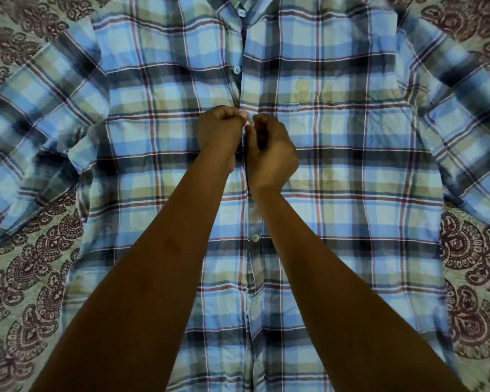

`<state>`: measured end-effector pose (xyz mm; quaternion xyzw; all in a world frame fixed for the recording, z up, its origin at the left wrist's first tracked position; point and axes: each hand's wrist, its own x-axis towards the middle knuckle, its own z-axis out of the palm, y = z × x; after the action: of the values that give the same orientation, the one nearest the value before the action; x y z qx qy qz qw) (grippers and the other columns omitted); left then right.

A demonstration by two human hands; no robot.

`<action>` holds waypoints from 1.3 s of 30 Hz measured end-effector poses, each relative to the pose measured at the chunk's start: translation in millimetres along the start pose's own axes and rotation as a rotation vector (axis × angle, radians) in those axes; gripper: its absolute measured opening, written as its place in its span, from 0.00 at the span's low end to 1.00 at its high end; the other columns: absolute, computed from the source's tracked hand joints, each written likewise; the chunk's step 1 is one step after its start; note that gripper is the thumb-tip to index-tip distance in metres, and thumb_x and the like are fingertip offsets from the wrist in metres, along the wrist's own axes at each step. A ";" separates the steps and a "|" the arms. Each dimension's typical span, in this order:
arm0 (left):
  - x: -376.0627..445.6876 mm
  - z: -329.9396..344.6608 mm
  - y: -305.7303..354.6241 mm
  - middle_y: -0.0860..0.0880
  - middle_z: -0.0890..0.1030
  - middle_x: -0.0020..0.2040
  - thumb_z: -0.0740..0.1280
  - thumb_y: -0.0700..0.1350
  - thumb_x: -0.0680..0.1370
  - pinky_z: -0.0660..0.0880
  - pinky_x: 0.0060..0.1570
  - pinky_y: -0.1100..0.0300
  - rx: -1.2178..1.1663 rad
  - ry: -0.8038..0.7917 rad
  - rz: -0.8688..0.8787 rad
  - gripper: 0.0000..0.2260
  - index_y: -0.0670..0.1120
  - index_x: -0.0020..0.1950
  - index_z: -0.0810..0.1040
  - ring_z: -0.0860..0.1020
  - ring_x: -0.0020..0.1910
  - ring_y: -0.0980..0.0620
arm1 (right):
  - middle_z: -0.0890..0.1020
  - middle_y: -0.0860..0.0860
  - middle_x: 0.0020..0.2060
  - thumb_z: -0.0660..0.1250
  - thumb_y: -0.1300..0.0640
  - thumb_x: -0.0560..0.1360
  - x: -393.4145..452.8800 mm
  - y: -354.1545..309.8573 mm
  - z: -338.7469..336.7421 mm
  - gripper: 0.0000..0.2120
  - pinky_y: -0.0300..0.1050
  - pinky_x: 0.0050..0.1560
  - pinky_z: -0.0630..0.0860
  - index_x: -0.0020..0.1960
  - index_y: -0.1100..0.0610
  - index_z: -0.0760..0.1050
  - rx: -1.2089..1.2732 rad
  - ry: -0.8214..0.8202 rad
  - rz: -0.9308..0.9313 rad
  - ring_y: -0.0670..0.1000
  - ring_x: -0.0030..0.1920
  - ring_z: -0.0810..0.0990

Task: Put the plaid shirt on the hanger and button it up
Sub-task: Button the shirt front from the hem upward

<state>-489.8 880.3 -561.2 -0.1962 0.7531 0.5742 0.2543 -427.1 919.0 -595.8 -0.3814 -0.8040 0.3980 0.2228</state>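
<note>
Shirt (337, 193) lay flat on bedspread (26, 278) | sleeves spread left and right | hands (246, 137) met at centre placket

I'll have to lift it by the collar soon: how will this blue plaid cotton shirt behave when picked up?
Probably floppy: the blue plaid cotton shirt lies flat and creased on the paisley bedspread. Its spread sleeves would likely dangle. It looks thin, so probably light.

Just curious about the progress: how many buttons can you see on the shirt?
2 clear: one button above the hands on the shirt placket, one below between the forearms. The hands may hide another; lower ones are too faint.
</note>
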 end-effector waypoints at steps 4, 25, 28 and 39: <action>0.1 2.2 -4.2 0.50 0.77 0.34 0.66 0.42 0.77 0.71 0.27 0.66 -0.073 0.012 -0.034 0.09 0.49 0.37 0.75 0.74 0.32 0.54 | 0.84 0.48 0.44 0.65 0.53 0.76 -2.9 -2.5 2.4 0.08 0.36 0.39 0.69 0.52 0.53 0.79 -0.009 0.044 -0.060 0.49 0.42 0.82; -1.8 1.3 -12.4 0.49 0.82 0.42 0.68 0.43 0.75 0.77 0.46 0.53 0.339 0.129 0.422 0.03 0.44 0.45 0.78 0.80 0.44 0.49 | 0.84 0.54 0.37 0.70 0.55 0.68 38.2 -4.0 -13.6 0.04 0.61 0.48 0.79 0.35 0.51 0.82 0.346 -0.336 0.539 0.56 0.41 0.82; 4.3 -7.3 -7.3 0.53 0.78 0.37 0.70 0.41 0.73 0.77 0.43 0.55 0.408 0.145 0.466 0.03 0.45 0.45 0.77 0.79 0.40 0.52 | 0.83 0.54 0.36 0.69 0.59 0.71 44.7 -5.3 -21.4 0.05 0.59 0.49 0.79 0.37 0.53 0.81 0.288 -0.409 0.437 0.53 0.39 0.81; 53.1 -7.4 51.2 0.45 0.84 0.46 0.63 0.35 0.72 0.78 0.47 0.58 0.530 0.071 0.613 0.10 0.43 0.45 0.82 0.81 0.45 0.50 | 0.73 0.54 0.58 0.71 0.50 0.68 92.5 -41.6 5.1 0.24 0.42 0.43 0.67 0.60 0.56 0.71 -0.260 -0.443 -0.176 0.55 0.56 0.75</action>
<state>-563.2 886.4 -552.8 0.0898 0.9071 0.4020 0.0869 -505.0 973.4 -560.0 -0.2390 -0.9077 0.3441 0.0244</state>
